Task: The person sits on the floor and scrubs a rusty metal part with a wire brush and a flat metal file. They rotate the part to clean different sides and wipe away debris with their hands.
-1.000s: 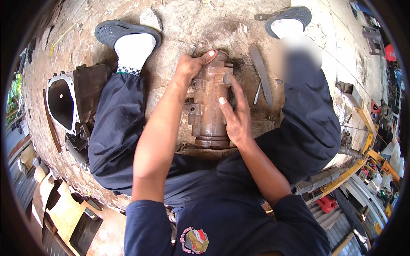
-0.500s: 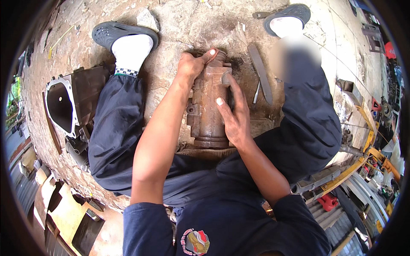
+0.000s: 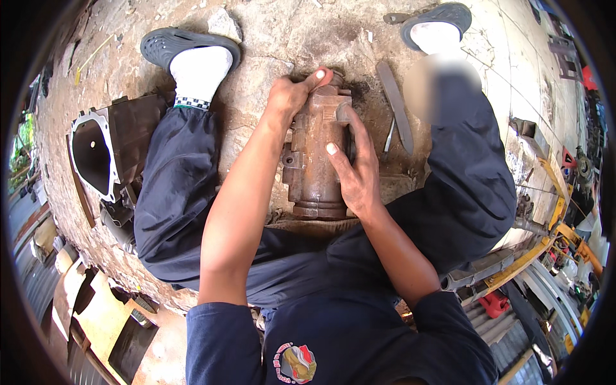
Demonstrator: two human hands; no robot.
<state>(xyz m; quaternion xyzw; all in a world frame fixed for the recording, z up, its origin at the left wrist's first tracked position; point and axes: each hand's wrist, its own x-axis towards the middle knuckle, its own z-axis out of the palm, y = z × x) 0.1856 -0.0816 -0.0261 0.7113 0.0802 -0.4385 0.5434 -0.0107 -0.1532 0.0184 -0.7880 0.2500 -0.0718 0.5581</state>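
A rusty brown, roughly cylindrical cast-metal housing (image 3: 319,154) lies between my legs, its length running away from me. At its far end my left hand (image 3: 292,93) is closed, thumb laid over the top edge and the other fingers mostly hidden behind it. My right hand (image 3: 359,170) grips the right side, thumb on the upper face and a finger reaching forward to a raised boss. The near end has a ringed collar close to my lap. Right of the housing, a long flat grey metal bar (image 3: 395,106) lies beside a thin screwdriver-like rod (image 3: 389,136).
On the left stands a large open metal casing (image 3: 131,141) with a pale flange. A stone (image 3: 224,25) lies by my left shoe (image 3: 186,48). Yellow metal framing (image 3: 520,263) and a red object (image 3: 494,304) are at the right. Bent sheet pieces (image 3: 102,308) lie at lower left.
The whole view has shifted slightly. Both hands keep the same hold on the housing, and my right thumb stays on its upper face.
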